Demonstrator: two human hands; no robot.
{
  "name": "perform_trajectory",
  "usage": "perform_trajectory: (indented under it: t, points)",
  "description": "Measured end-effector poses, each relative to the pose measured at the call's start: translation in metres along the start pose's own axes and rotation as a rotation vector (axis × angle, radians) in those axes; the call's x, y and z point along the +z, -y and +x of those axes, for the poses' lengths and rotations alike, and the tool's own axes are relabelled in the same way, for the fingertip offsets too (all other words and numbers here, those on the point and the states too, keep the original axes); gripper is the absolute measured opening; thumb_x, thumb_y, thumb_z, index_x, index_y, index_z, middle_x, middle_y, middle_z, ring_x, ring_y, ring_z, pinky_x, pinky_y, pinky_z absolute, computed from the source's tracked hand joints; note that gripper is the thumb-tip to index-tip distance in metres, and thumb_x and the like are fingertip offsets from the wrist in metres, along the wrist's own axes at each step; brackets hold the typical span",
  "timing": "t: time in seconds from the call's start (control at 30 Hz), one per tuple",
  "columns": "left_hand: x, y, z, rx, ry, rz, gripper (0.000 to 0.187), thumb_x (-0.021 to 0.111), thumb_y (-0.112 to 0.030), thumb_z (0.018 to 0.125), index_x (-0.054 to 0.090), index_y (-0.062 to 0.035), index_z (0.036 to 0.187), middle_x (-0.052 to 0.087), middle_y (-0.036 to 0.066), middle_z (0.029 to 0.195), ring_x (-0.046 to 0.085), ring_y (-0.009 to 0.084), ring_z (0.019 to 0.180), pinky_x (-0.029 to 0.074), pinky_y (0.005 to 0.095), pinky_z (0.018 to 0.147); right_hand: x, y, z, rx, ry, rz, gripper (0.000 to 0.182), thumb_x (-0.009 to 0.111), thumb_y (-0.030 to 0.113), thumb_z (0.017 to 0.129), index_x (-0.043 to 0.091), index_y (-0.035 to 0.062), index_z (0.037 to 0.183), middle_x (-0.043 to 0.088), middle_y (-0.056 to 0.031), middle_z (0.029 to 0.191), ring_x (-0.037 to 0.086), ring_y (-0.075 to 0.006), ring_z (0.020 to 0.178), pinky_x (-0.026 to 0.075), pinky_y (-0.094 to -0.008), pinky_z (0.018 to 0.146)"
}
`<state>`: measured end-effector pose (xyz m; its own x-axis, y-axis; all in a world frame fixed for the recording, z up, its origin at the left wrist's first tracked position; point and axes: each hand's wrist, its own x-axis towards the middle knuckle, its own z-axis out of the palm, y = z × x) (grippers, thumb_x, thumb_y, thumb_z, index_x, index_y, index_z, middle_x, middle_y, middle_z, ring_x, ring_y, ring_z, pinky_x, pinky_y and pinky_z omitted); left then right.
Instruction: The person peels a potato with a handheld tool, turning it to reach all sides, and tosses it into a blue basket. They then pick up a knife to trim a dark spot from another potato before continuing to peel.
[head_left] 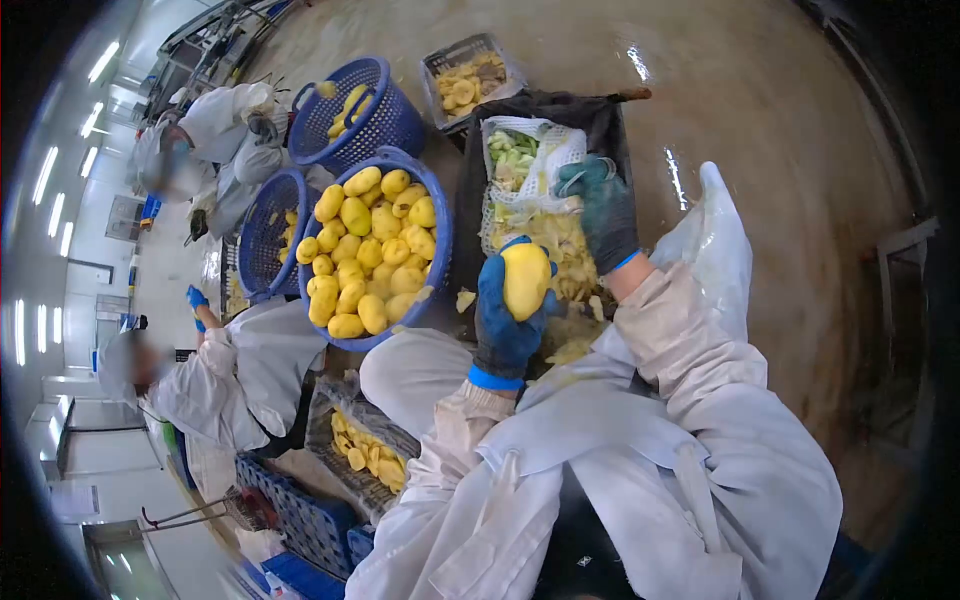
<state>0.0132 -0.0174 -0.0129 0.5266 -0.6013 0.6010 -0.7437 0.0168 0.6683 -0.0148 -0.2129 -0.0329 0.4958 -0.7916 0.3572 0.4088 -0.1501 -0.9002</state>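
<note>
My left hand [512, 318], in a blue glove with a blue band at the wrist, wraps its fingers round a yellow mango [527, 282]. To the right and farther out is my right hand [603, 208] in a dark green glove, its fingers curled closed. Whatever it may hold is too blurred to make out. Both hands are over a black-lined crate [470, 190]. Inside that crate lie a white mesh basket [562, 147], green pieces [512, 158] and a heap of yellowish peelings [560, 240].
On the left stands a blue basket [442, 250] full of yellow mangoes [385, 223], with more blue baskets [385, 130] behind. Crates of yellow slices sit at the top [465, 85] and lower left [370, 450]. Two co-workers [265, 365] in white sit to the left.
</note>
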Motion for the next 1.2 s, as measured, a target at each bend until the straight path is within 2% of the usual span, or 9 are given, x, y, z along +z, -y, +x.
perform_trajectory:
  t: [0.03, 0.27, 0.37, 0.47, 0.6, 0.67, 0.77, 1.1, 1.2]
  points:
    - [0.003, 0.006, -0.002, 0.003, -0.022, -0.113, 0.073, 0.076, -0.005, 0.069, 0.034, 0.0043, 0.128, 0.052, 0.019, 0.116, 0.054, 0.0307, 0.107, 0.045, 0.0379, 0.091, -0.009, -0.010, 0.005, 0.337, -0.114, 0.435, 0.038, 0.044, 0.036, 0.095, 0.059, 0.0016, 0.088, 0.062, -0.0072, 0.083, 0.058, -0.0157, 0.075, 0.048, -0.0297, 0.072]
    - [0.002, -0.004, 0.014, 0.136, -0.010, -0.060, 0.060, 0.064, -0.006, 0.080, 0.034, -0.0004, 0.132, 0.051, 0.020, 0.119, 0.056, 0.0293, 0.103, 0.049, 0.0373, 0.083, 0.001, -0.026, 0.001, 0.221, -0.109, 0.353, 0.040, 0.045, 0.038, 0.094, 0.061, 0.0034, 0.082, 0.063, -0.0060, 0.076, 0.056, -0.0133, 0.064, 0.048, -0.0277, 0.065]
    - [-0.013, -0.033, 0.024, -0.643, -0.052, -0.919, 0.053, 0.055, -0.014, 0.087, 0.033, -0.0002, 0.133, 0.050, 0.016, 0.119, 0.054, 0.0256, 0.104, 0.047, 0.0365, 0.086, 0.014, 0.023, -0.004, 0.392, -0.059, 0.433, 0.040, 0.046, 0.041, 0.093, 0.061, 0.0062, 0.080, 0.063, -0.0059, 0.075, 0.054, -0.0119, 0.061, 0.046, -0.0257, 0.061]
    - [-0.001, -0.023, 0.020, -0.382, -0.053, -0.499, 0.052, 0.045, -0.033, 0.092, 0.035, -0.0005, 0.132, 0.051, 0.011, 0.118, 0.055, 0.0225, 0.103, 0.051, 0.0294, 0.075, 0.024, 0.030, -0.014, 0.416, 0.024, 0.368, 0.038, 0.046, 0.040, 0.093, 0.059, 0.0074, 0.079, 0.060, -0.0040, 0.070, 0.053, -0.0114, 0.060, 0.045, -0.0253, 0.058]
    - [-0.006, -0.030, 0.024, -0.866, -0.157, -1.329, 0.049, 0.049, -0.033, 0.091, 0.039, -0.0032, 0.129, 0.052, 0.010, 0.117, 0.054, 0.0207, 0.105, 0.049, 0.0320, 0.083, 0.008, 0.007, -0.018, 0.396, 0.016, 0.390, 0.035, 0.047, 0.036, 0.093, 0.056, 0.0041, 0.084, 0.059, -0.0045, 0.073, 0.058, -0.0122, 0.065, 0.049, -0.0267, 0.061]
    - [0.004, -0.031, 0.018, -0.524, -0.101, -0.615, 0.041, 0.053, -0.035, 0.089, 0.049, -0.0060, 0.118, 0.056, 0.009, 0.114, 0.055, 0.0204, 0.106, 0.048, 0.0353, 0.088, 0.033, 0.049, -0.034, 0.224, 0.206, 0.255, 0.035, 0.047, 0.035, 0.093, 0.056, 0.0025, 0.086, 0.060, -0.0050, 0.075, 0.059, -0.0127, 0.067, 0.050, -0.0272, 0.063]
    - [0.004, -0.010, 0.020, -1.083, -0.216, -1.763, 0.036, 0.056, -0.034, 0.088, 0.054, -0.0068, 0.110, 0.059, 0.010, 0.110, 0.057, 0.0211, 0.103, 0.048, 0.0362, 0.087, 0.008, 0.003, -0.015, 0.244, 0.029, 0.382, 0.032, 0.048, 0.034, 0.093, 0.057, 0.0032, 0.091, 0.061, -0.0061, 0.079, 0.061, -0.0152, 0.069, 0.050, -0.0279, 0.063]
    - [0.000, -0.011, 0.022, -1.181, -0.265, -1.747, 0.035, 0.063, -0.010, 0.082, 0.049, -0.0061, 0.114, 0.055, 0.011, 0.112, 0.056, 0.0228, 0.100, 0.047, 0.0365, 0.089, -0.004, 0.008, -0.014, 0.296, -0.018, 0.334, 0.035, 0.047, 0.036, 0.094, 0.059, 0.0028, 0.092, 0.064, -0.0064, 0.082, 0.059, -0.0133, 0.069, 0.047, -0.0279, 0.066]
    - [0.017, 0.015, 0.006, -0.980, -0.216, -1.282, 0.030, 0.057, -0.021, 0.083, 0.054, -0.0057, 0.109, 0.059, 0.012, 0.106, 0.057, 0.0242, 0.100, 0.048, 0.0393, 0.088, 0.014, 0.015, -0.038, 0.209, 0.126, 0.200, 0.033, 0.048, 0.036, 0.093, 0.059, 0.0045, 0.090, 0.063, -0.0069, 0.078, 0.059, -0.0148, 0.065, 0.049, -0.0294, 0.064]
